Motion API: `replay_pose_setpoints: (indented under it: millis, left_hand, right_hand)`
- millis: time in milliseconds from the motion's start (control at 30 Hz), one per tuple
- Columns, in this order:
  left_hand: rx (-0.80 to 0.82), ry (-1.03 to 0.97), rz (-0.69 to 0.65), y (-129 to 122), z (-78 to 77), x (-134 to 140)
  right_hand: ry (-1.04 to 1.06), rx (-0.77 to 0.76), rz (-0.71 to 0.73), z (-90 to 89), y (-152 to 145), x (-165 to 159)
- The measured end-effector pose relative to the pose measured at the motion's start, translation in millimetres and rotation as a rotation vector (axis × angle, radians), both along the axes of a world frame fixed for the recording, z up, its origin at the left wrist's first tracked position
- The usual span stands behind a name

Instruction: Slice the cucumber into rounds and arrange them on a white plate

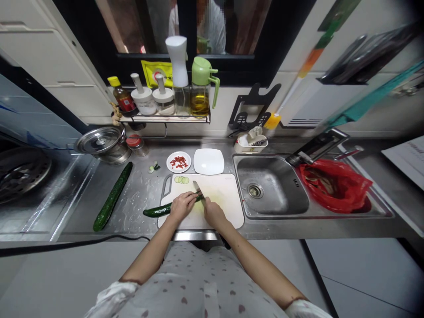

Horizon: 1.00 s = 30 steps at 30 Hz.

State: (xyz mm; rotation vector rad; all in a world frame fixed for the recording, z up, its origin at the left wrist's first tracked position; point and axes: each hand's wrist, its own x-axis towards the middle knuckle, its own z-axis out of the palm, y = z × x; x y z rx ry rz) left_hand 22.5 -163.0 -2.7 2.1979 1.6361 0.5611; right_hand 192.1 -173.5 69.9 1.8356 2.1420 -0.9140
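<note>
On a white cutting board (228, 190) lies a dark green cucumber (157, 211), its left end reaching past the board's edge. My left hand (183, 205) is closed over the cucumber near its cut right end. My right hand (213, 213) grips a knife (197, 187), whose blade points away from me and stands at the cucumber's cut end, just right of my left fingers. Several pale cucumber slices (181, 179) lie at the board's upper left. A second whole cucumber (113, 196) rests on the steel counter to the left.
Behind the board stand a plate of chopped red bits (179, 162) and a white square plate (208, 161). Small cucumber scraps (154, 168) lie left of them. Right is a sink (271, 185) with a red plastic bag (334, 187) beside it. A lidded pot (104, 143) stands back left.
</note>
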Motion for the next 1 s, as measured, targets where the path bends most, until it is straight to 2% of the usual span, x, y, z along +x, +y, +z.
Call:
replay_pose_setpoints:
  millis: [467, 667, 1000]
  left_hand:
    - [-0.001, -0.013, -0.014, 2, 0.5, 0]
    - [0.058, -0.032, -0.022, 2, -1.5, -1]
    - [0.101, -0.043, -0.037, 3, -4.5, -1]
  right_hand:
    - [-0.040, -0.092, 0.003, 11.7, -16, 11]
    - [-0.063, -0.103, 0.000, 15.0, -13, 6]
    - [-0.064, -0.058, 0.024, 7.8, -4, -1]
